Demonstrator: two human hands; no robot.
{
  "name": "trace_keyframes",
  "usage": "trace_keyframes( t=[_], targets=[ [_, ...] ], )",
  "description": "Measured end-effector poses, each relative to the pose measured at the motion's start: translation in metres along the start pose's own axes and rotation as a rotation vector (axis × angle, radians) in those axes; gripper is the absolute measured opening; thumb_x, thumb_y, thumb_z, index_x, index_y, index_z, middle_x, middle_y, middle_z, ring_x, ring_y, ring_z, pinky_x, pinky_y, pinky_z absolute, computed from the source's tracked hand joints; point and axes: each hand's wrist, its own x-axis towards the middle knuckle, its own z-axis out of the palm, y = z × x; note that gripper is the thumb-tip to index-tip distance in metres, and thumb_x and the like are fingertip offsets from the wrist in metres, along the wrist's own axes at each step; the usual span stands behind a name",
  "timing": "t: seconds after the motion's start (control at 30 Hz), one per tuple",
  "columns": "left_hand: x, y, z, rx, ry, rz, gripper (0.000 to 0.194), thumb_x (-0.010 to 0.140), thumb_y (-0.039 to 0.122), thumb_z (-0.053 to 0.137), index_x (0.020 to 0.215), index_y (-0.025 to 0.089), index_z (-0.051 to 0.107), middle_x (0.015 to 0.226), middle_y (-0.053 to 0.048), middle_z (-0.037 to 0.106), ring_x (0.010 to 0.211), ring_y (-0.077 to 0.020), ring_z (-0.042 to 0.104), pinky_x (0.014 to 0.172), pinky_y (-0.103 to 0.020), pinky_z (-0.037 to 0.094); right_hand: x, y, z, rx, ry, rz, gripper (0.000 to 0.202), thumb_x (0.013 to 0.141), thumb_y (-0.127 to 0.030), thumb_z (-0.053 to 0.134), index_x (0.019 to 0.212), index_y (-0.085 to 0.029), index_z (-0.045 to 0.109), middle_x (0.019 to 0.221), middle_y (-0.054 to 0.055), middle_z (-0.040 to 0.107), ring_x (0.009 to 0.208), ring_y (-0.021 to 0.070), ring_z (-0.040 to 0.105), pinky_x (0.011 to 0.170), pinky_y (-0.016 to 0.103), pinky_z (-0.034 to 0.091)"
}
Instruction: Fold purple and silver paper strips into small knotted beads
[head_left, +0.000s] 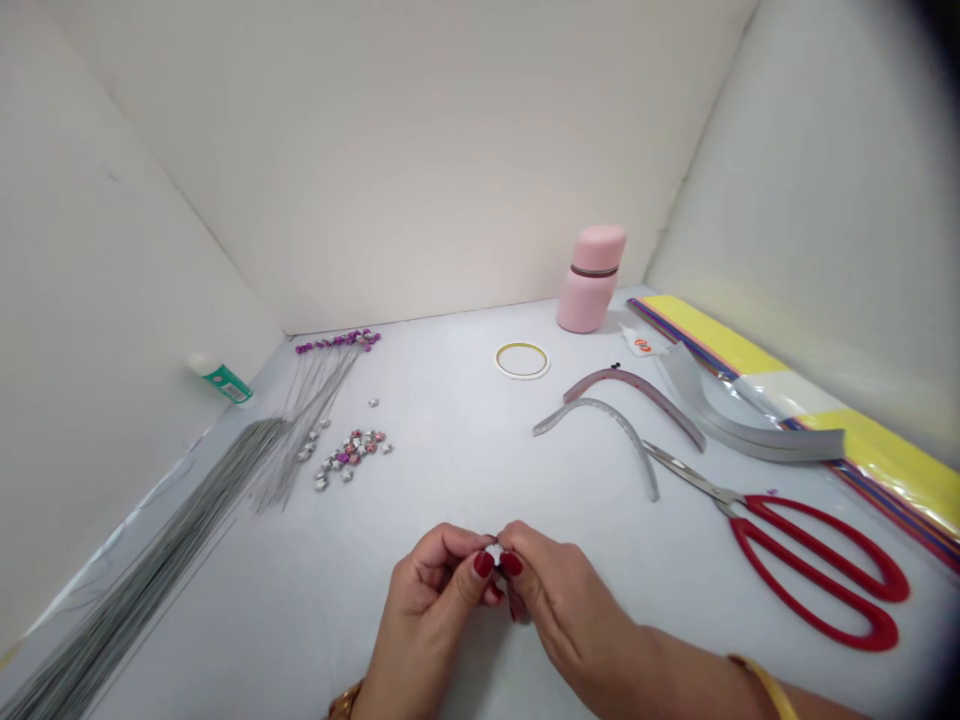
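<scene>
Silvery, one small piece (493,552) is pinched by the left hand (426,600) and right hand (566,600) together, in front of one tape roll (523,376). Open room separates them from this roll. Right of it are two narrow strips (609,374); behind it runs the worktop's (450,450) back edge.

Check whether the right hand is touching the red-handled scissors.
Apart: the head view shows a strip of white tabletop between the right hand and the scissors.
</scene>
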Motion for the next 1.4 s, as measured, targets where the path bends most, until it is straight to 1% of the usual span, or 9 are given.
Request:
trace_keyframes(
  t=[0.17,0.37,0.47,0.57,0.77,0.97,1.1,1.17,1.4],
  targets=[
    [-0.004,0.002,0.002,0.046,0.026,0.043,0.012,0.072,0.026,0.065,0.071,0.014,0.062,0.061,0.000,0.061,0.058,-0.0098,0.056,0.058,-0.019,0.045,0.001,0.001,0.003,-0.066,0.038,-0.025,0.024,0.091,-0.023,0.026,0.074,-0.021,0.042,0.064,-0.002,0.047,0.056,0.0111,0.046,0.054,0.021,0.036],
    [-0.007,-0.001,0.004,0.096,0.072,0.190,0.009,0.073,0.023,0.063,0.072,0.015,0.062,0.064,0.001,0.060,0.061,-0.0105,0.056,0.060,-0.019,0.045,0.002,0.005,0.006,-0.137,0.063,-0.104,0.018,0.088,-0.017,0.028,0.076,-0.021,0.040,0.065,-0.002,0.044,0.056,0.0112,0.044,0.055,0.022,0.035],
    [-0.005,-0.001,0.002,0.129,0.066,0.194,0.008,0.074,0.023,0.062,0.074,0.015,0.062,0.065,0.000,0.060,0.062,-0.0110,0.056,0.060,-0.019,0.045,0.001,0.004,0.006,-0.148,0.053,-0.063,0.018,0.089,-0.019,0.028,0.075,-0.021,0.040,0.064,-0.003,0.044,0.054,0.0113,0.042,0.053,0.022,0.034],
    [-0.003,0.002,0.002,0.116,0.047,0.166,0.009,0.076,0.023,0.060,0.076,0.015,0.061,0.063,0.000,0.060,0.061,-0.0115,0.056,0.060,-0.020,0.045,0.002,0.000,0.002,-0.039,0.030,0.044,0.024,0.092,-0.028,0.026,0.075,-0.020,0.041,0.065,-0.002,0.047,0.056,0.0113,0.044,0.054,0.023,0.035],
    [-0.001,0.003,0.005,0.078,-0.105,0.192,0.013,0.081,0.026,0.052,0.077,0.015,0.058,0.067,0.000,0.052,0.053,-0.0128,0.056,0.055,-0.027,0.047,0.005,-0.004,0.001,0.341,0.006,0.131,0.034,0.092,-0.038,0.027,0.067,-0.019,0.039,0.054,-0.004,0.043,0.052,0.0095,0.044,0.052,0.021,0.036],
    [-0.002,-0.002,-0.004,0.323,0.012,0.372,0.013,0.075,0.017,0.059,0.088,0.020,0.061,0.079,-0.004,0.056,0.070,-0.0169,0.059,0.064,-0.027,0.049,0.006,-0.003,0.006,0.494,-0.009,0.215,0.034,0.090,-0.041,0.030,0.068,-0.018,0.041,0.052,-0.006,0.040,0.049,0.0084,0.043,0.050,0.019,0.036],
    [-0.001,-0.001,-0.010,0.484,-0.013,0.489,0.014,0.077,0.011,0.055,0.083,0.019,0.065,0.077,-0.005,0.061,0.071,-0.0167,0.060,0.067,-0.027,0.048,0.004,-0.005,0.005,0.444,-0.018,0.152,0.035,0.092,-0.039,0.027,0.066,-0.018,0.040,0.053,-0.004,0.042,0.052,0.0094,0.044,0.052,0.020,0.037],
    [-0.001,0.000,-0.009,0.451,0.002,0.455,0.012,0.077,0.013,0.055,0.081,0.018,0.065,0.074,-0.005,0.061,0.068,-0.0161,0.059,0.065,-0.026,0.048,0.003,-0.005,0.005,0.353,-0.001,0.120,0.035,0.092,-0.037,0.026,0.067,-0.018,0.041,0.056,-0.003,0.043,0.053,0.0098,0.044,0.053,0.021,0.036],
    [-0.003,0.001,0.005,0.066,0.038,0.127,0.013,0.074,0.027,0.061,0.072,0.014,0.062,0.064,-0.002,0.059,0.060,-0.0153,0.059,0.058,-0.026,0.047,0.002,-0.003,0.002,0.185,0.010,0.092,0.033,0.092,-0.037,0.026,0.068,-0.019,0.040,0.057,-0.004,0.042,0.052,0.0102,0.042,0.051,0.021,0.035]
  ],
)
